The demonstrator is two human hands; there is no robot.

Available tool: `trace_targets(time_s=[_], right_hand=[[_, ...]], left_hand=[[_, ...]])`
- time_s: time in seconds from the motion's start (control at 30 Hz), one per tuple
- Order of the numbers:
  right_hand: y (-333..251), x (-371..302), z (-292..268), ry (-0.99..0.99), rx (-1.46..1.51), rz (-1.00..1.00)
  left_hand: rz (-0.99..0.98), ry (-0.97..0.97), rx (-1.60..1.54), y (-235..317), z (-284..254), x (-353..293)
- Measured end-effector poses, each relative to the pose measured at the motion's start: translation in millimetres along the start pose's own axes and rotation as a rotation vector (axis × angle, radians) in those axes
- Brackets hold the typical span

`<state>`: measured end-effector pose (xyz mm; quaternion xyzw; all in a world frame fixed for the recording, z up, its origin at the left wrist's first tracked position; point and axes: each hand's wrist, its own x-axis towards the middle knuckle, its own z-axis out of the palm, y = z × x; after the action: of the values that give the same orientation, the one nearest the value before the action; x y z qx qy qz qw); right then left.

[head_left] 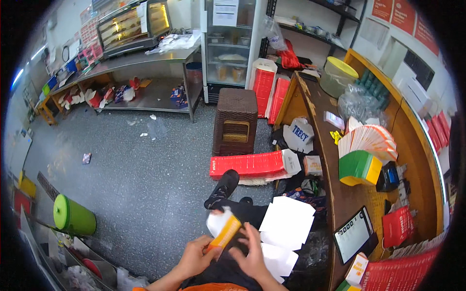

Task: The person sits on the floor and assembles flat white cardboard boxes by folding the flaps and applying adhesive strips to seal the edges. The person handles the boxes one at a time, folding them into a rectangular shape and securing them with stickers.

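My left hand grips a small folding carton, orange-yellow on one side and white at its upper end, holding it tilted over my lap. Just right of the carton is my right hand, fingers apart and slightly blurred. Its fingertips are close to the carton's edge; whether they touch it I cannot tell. White unfolded cardboard blanks lie beside my right hand, over my dark-trousered leg. One of my legs stretches forward, ending in a dark shoe.
A long nested row of red cartons lies on the floor before a brown plastic stool. Along the right runs a wooden counter with fanned cartons and a tablet. A green lidded bin stands left.
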<state>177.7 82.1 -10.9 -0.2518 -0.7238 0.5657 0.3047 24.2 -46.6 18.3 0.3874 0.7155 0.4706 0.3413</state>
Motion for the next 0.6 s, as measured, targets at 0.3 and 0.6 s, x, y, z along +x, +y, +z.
trace_targets(time_s=[0.3, 0.6], right_hand=[[9, -16, 5, 0.151, 0.296, 0.089], [-35, -5, -19, 0.312, 0.475, 0.093]], left_hand=[[0.416, 0.345, 0.134, 44, 21, 14], [0.623, 0.285, 0.259, 62, 45, 24]])
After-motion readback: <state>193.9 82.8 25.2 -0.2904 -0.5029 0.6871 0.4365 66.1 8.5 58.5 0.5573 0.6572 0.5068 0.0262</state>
